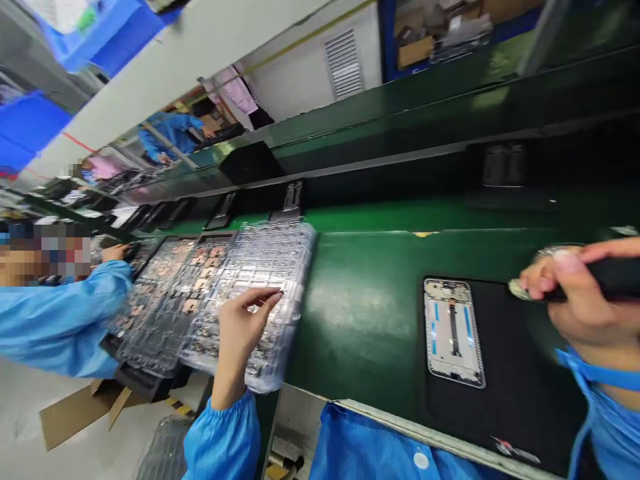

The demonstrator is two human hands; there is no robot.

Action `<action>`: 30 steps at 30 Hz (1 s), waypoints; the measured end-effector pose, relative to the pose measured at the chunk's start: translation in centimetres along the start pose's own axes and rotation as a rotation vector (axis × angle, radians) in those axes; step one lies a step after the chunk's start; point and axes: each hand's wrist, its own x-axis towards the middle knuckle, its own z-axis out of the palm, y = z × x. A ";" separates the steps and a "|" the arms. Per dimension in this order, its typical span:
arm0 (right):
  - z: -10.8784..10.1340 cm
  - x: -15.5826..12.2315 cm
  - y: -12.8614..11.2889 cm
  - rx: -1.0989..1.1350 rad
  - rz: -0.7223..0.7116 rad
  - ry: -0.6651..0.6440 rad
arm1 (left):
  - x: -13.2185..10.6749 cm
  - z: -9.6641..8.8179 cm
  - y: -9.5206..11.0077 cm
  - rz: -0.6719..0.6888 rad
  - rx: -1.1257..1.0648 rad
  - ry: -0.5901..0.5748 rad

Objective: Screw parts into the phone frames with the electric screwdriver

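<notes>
the l. hand (243, 327) is at approx. 8 o'clock of the view, above a clear plastic blister tray (286, 327) w/ many small metallic parts. its thumb & index fingertips are pinched nearly together, w/ a tiny dark piece (281, 292) at the tips, too small to name. the r. hand (583, 293), at 3 o'clock, has its fingers curled closed around a black handle (617, 275); which tool it is, i cannot tell.

the smartphone mid-frame (443, 357) lies at 4 o'clock, apart from both hands, on the black mat (510, 373), toward the mat's 10 o'clock. it bears blue strips (469, 325) & a black flex cable (454, 330) along its middle. the mat is on the green workbench (360, 300).

just beside the blister tray, at its 9 o'clock, are trays w/ copper-coloured parts (173, 327). near 9 o'clock of the view is a co-worker's blue sleeve (65, 320).
</notes>
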 end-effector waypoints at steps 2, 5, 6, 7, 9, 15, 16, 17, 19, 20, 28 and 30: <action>0.6 -0.2 -0.9 0.007 -0.070 -0.142 | -2.0 3.6 3.1 0.031 -0.124 -0.140; 0.7 -0.5 -1.3 -0.034 -0.082 -0.226 | -5.3 9.7 8.5 0.124 -0.262 -0.476; 0.6 -0.5 -1.2 -0.046 -0.080 -0.235 | -6.3 11.6 10.1 0.180 -0.278 -0.572; 0.5 -0.5 -1.1 -0.053 -0.080 -0.244 | -7.2 13.2 11.7 0.246 -0.275 -0.648; 0.5 -0.5 -0.8 -0.052 -0.082 -0.260 | -8.4 15.8 14.0 0.383 -0.215 -0.738; 0.9 0.0 0.0 0.017 -0.089 -0.264 | -9.3 19.1 15.3 0.455 -0.041 -0.826; 0.9 0.1 0.0 0.022 -0.080 -0.262 | -9.2 19.3 15.0 0.451 -0.041 -0.820; 0.9 0.1 0.0 0.023 -0.070 -0.259 | -9.1 19.5 14.7 0.455 -0.047 -0.815; 1.0 0.1 -0.2 0.019 -0.054 -0.260 | -9.0 19.7 13.9 0.476 -0.071 -0.808; 1.0 0.1 -0.2 0.015 -0.049 -0.262 | -8.9 19.7 13.6 0.488 -0.084 -0.806; 1.2 0.3 -0.7 -0.023 -0.096 -0.250 | -9.5 19.9 11.3 0.573 -0.108 -0.692; 1.0 0.8 -1.5 -0.025 -0.124 -0.238 | -9.5 20.2 10.6 0.620 -0.121 -0.671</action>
